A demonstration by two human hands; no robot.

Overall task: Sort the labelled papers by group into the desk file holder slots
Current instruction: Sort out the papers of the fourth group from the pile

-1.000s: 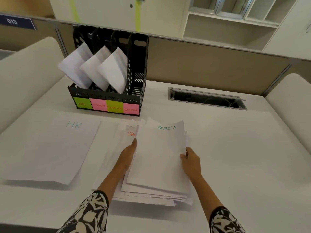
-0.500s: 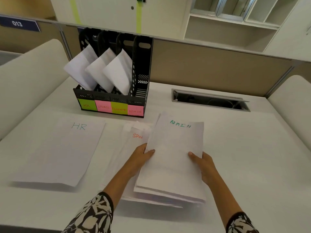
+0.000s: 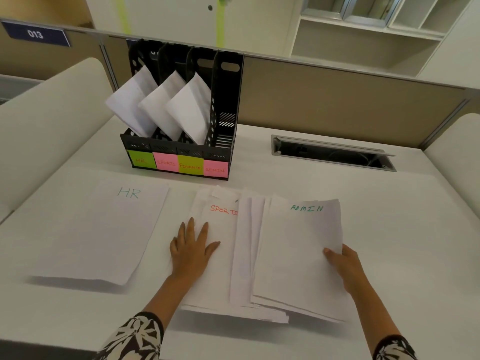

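Observation:
A black file holder [image 3: 220,105] stands at the back of the desk with sticky labels HR, SPORTS, FINANCE and ADMIN on its four slots. White sheets lean in the three left slots; the ADMIN slot shows none. An HR paper [image 3: 104,229] lies flat on the left. In the middle lies a spread pile whose left sheet reads SPORTS [image 3: 220,268]. My left hand [image 3: 191,249] rests flat on that sheet, fingers apart. My right hand [image 3: 342,263] grips the right edge of the ADMIN papers [image 3: 296,255], several sheets shifted right off the pile.
A cable tray opening [image 3: 332,153] with a raised metal flap is set into the desk at the back right. Curved white dividers [image 3: 46,120] flank the desk on both sides. A tan partition [image 3: 337,105] rises behind the holder.
The ADMIN sheets have slid to the right, uncovering the SPORTS sheet. My left hand let go of them and now lies flat on the SPORTS sheet.

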